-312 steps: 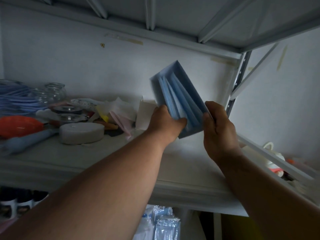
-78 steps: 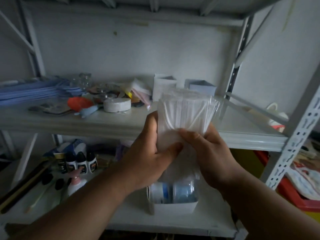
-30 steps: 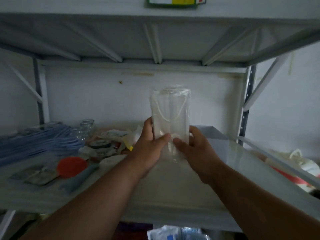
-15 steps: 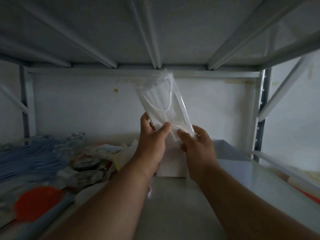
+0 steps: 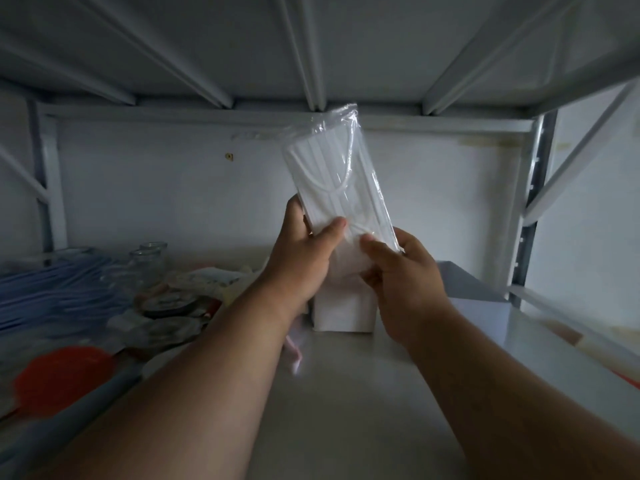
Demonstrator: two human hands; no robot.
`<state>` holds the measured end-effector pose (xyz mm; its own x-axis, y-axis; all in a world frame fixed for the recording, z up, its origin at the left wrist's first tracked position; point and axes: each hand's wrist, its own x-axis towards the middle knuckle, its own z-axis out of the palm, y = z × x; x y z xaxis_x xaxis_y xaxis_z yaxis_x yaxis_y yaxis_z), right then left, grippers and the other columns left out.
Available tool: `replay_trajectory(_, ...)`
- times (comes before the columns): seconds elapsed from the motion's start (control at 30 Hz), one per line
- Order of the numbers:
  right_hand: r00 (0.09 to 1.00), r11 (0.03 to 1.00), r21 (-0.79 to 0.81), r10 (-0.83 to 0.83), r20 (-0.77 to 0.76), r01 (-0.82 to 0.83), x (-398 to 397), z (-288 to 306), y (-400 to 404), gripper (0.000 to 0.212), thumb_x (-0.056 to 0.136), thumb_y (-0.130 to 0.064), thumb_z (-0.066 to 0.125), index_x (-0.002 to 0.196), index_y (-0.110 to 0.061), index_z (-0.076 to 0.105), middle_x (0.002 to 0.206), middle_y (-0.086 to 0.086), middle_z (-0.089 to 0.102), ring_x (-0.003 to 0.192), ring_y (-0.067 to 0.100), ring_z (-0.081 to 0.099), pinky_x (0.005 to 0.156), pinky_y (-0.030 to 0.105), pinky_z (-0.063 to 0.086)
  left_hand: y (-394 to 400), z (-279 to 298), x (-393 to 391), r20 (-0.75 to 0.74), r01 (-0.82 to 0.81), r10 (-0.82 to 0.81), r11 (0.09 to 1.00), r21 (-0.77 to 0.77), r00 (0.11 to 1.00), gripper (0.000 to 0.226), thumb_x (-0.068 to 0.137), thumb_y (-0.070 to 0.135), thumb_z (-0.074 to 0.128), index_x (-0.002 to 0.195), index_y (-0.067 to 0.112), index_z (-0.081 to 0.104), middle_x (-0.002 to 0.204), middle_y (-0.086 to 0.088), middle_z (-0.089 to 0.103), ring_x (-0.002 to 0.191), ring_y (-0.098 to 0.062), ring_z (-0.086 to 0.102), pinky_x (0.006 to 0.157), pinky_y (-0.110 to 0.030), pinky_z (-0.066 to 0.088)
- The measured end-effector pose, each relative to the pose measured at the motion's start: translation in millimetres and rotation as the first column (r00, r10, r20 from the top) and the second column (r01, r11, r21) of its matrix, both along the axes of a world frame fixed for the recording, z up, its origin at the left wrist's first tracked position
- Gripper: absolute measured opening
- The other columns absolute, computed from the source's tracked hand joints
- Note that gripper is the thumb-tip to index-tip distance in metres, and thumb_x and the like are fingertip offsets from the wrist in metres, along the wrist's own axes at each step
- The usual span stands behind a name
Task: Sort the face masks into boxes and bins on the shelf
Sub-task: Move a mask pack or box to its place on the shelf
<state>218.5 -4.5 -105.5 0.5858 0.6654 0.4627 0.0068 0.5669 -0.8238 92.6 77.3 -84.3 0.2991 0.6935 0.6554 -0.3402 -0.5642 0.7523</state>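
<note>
A clear plastic pack of white face masks [image 5: 334, 174] stands almost upright in mid-air, its top leaning slightly left. My left hand [image 5: 304, 258] grips its lower left edge, thumb across the front. My right hand [image 5: 398, 271] pinches its lower right corner. Directly below the pack, a white box [image 5: 343, 313] stands on the shelf [image 5: 346, 410]. A grey-blue box [image 5: 474, 296] stands to the right of it. A pile of loose blue masks [image 5: 52, 292] lies at the far left of the shelf.
Glass jars [image 5: 149, 261], lids and wrappers clutter the left half of the shelf, with an orange object [image 5: 62, 372] near the front. The upper shelf's ribbed underside [image 5: 311, 46] hangs close above the pack. A metal upright [image 5: 530, 202] and diagonal brace stand at the right.
The view has moved closer into the shelf. The white mask pack has straightened a little and stays in both hands above the white box.
</note>
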Motion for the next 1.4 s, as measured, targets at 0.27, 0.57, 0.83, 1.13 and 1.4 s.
replay_trajectory(0.27,0.996,0.996,0.028,-0.086,-0.011,0.087,0.0,2.2,-1.9,0.045,0.082,-0.024,0.087,0.121,-0.014,0.069,0.107,0.017,0.080,0.096,0.035,0.079,0.088,0.048,0.066,5.0,-4.4,-1.9,-0.099,-0.011,0.011,1.000,-0.003,0.995,0.046,0.091,0.049,0.072,0.133,0.036,0.056,0.117,0.009,0.075,0.109,-0.012,0.073,0.100,-0.049,0.058)
replay_trajectory(0.57,0.965,0.967,0.053,-0.241,-0.108,0.248,10.5,10.4,-10.4,0.030,0.093,-0.015,0.082,0.118,-0.017,0.067,0.103,0.005,0.078,0.090,0.020,0.079,0.083,0.035,0.064,3.7,-18.9,0.5,-0.452,-0.109,0.175,0.980,0.167,0.875,0.052,0.091,0.055,0.076,0.136,0.033,0.061,0.088,0.009,0.075,0.082,-0.008,0.071,0.075,-0.027,0.050)
replay_trajectory(0.83,0.958,0.962,0.070,-0.255,-0.129,0.266,9.0,12.3,-9.5,0.052,0.075,-0.029,0.085,0.122,-0.018,0.067,0.108,0.009,0.080,0.096,0.028,0.081,0.086,0.044,0.066,-13.5,-12.3,-13.8,-0.420,-0.073,0.166,0.971,0.229,0.892,0.043,0.092,0.050,0.080,0.125,0.024,0.071,0.072,0.004,0.076,0.077,-0.010,0.076,0.073,-0.030,0.053)
replay_trajectory(1.13,0.954,0.959,0.082,-0.255,-0.160,0.270,12.1,12.1,-11.6,0.039,0.093,-0.017,0.083,0.128,-0.013,0.065,0.106,0.006,0.078,0.092,0.021,0.079,0.081,0.035,0.063,-18.8,-10.2,-20.3,-0.458,-0.030,0.168,0.956,0.293,0.873,0.063,0.082,0.040,0.092,0.137,0.029,0.063,0.087,0.013,0.079,0.080,-0.003,0.071,0.082,-0.027,0.056)
replay_trajectory(1.4,0.958,0.966,0.082,-0.227,-0.173,0.244,12.2,11.7,-10.7,0.047,0.088,-0.024,0.085,0.130,-0.017,0.065,0.112,0.008,0.080,0.099,0.026,0.081,0.096,0.050,0.065,-22.3,-7.6,-21.3,-0.427,0.009,0.121,0.957,0.291,0.896,0.073,0.082,0.032,0.093,0.146,0.023,0.058,0.080,0.008,0.079,0.072,-0.002,0.070,0.080,-0.021,0.048)
